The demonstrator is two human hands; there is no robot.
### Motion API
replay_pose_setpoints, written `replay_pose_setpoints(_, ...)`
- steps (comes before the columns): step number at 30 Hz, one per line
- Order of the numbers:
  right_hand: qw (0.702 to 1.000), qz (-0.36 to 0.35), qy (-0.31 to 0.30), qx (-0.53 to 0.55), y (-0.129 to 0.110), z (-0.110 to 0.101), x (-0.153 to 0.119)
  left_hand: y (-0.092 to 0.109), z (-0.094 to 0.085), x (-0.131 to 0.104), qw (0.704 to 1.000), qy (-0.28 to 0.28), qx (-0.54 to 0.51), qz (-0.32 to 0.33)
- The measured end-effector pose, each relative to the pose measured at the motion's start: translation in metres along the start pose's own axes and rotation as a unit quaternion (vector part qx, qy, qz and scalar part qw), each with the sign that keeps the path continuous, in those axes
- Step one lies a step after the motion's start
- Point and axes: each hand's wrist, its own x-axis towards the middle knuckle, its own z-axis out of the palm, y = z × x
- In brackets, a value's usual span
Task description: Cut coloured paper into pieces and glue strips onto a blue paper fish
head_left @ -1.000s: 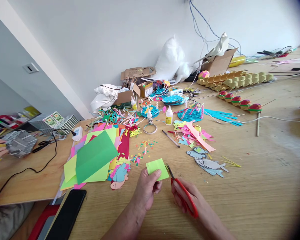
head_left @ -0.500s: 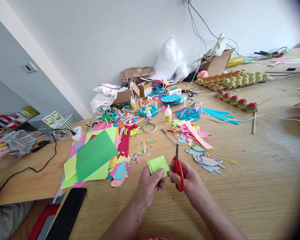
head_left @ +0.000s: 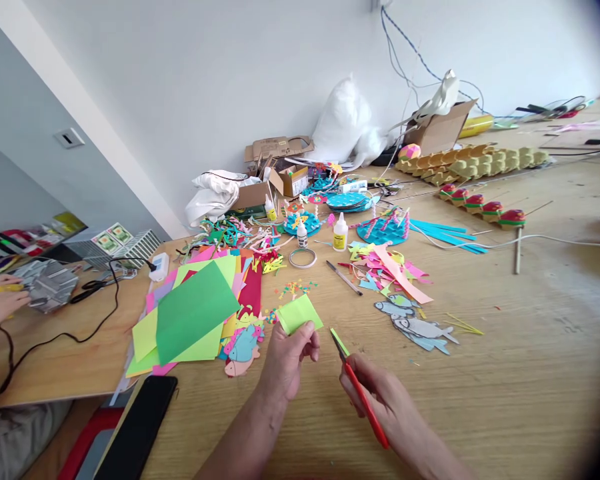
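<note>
My left hand [head_left: 289, 363] pinches a light green piece of paper [head_left: 298, 313] between thumb and fingers, above the table. Red-handled scissors [head_left: 366, 407] are in my right hand [head_left: 383, 390], their dark blades pointing up and to the left. Along the blades lies a narrow green paper strip [head_left: 341, 341], apart from the larger piece; whether my fingers also grip it I cannot tell. A pen [head_left: 344, 278] rests on the table beyond both hands. Grey and blue paper fish [head_left: 423, 327] lie to the right, and more coloured paper fish [head_left: 243, 350] to the left.
Coloured paper sheets [head_left: 197, 313] are stacked at left, near a black phone [head_left: 137, 427]. Behind stand glue bottles [head_left: 340, 233], a tape roll [head_left: 303, 258] and paper scraps [head_left: 380, 263]. Egg cartons [head_left: 473, 163] sit at back right. Another person's hand [head_left: 0, 303] holds something yellow at far left.
My hands have moved apart. The green paper has shifted left and up, while the scissors have turned and lowered, with a narrow green strip now at their blades.
</note>
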Motion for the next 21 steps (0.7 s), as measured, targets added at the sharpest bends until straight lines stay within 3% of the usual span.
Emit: replay_pose_setpoints(21,0.999,-0.026,0.02,-0.017,-0.0091,-0.0019,0.0059,-0.008,0.006,-0.0045,0.999,-0.015,-0.033,-0.031)
